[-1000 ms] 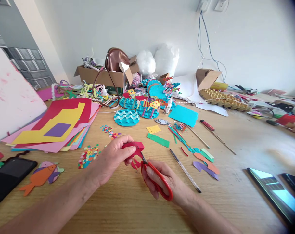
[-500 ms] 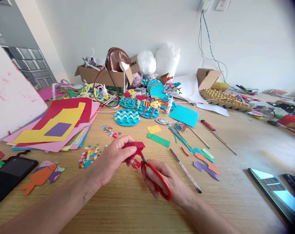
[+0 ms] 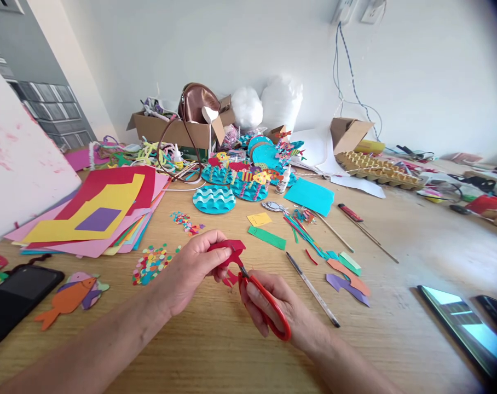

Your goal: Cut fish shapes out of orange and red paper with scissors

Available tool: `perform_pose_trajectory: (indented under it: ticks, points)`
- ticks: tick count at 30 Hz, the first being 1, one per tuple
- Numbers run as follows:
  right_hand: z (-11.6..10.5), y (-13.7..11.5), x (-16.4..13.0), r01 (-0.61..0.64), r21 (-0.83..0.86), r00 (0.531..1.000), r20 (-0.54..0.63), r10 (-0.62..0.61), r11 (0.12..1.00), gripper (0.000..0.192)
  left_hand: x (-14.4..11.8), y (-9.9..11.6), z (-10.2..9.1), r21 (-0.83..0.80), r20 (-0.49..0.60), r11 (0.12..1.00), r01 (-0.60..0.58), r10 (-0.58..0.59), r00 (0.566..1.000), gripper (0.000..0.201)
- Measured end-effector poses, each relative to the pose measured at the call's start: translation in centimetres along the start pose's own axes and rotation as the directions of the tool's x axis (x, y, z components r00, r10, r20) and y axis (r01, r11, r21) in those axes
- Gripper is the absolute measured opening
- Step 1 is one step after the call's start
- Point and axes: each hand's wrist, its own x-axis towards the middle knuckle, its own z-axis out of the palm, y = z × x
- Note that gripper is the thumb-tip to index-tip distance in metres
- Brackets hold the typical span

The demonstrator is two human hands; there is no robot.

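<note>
Between thumb and fingers, my left hand pinches a small piece of red paper above the table. My right hand grips a pair of red-handled scissors, whose blades point up at the paper's lower edge. How far apart the blades are is hard to make out. Below the paper lies a red scrap, partly behind my fingers. Left of my left wrist is a pile of coloured paper dots. A pen lies just right of my right hand.
Coloured paper sheets are stacked at the left, near paper fish and a black phone. Blue wavy discs stand ahead. Green paper, paper scraps, a utility knife and another phone lie rightward.
Hardly anything differs. The scene sits slightly lower in the picture, and both hands keep their hold on the red paper and the scissors.
</note>
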Motion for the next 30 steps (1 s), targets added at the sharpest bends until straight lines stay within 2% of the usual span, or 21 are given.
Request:
perform_pose_trajectory:
  ticks: [18, 30]
  points:
    - [-0.1, 0.2, -0.1, -0.026, 0.025, 1.000, 0.004, 0.026, 0.999, 0.045, 0.0, 0.3, -0.1, 0.024, 0.027, 0.999, -0.033, 0.032, 0.999, 0.011]
    - [-0.2, 1.1, 0.0, -0.021, 0.001, 1.000, -0.001, 0.021, 1.000, 0.042, -0.1, 0.5, -0.5, 0.030, 0.047, 0.999, 0.010, -0.011, 0.999, 0.011]
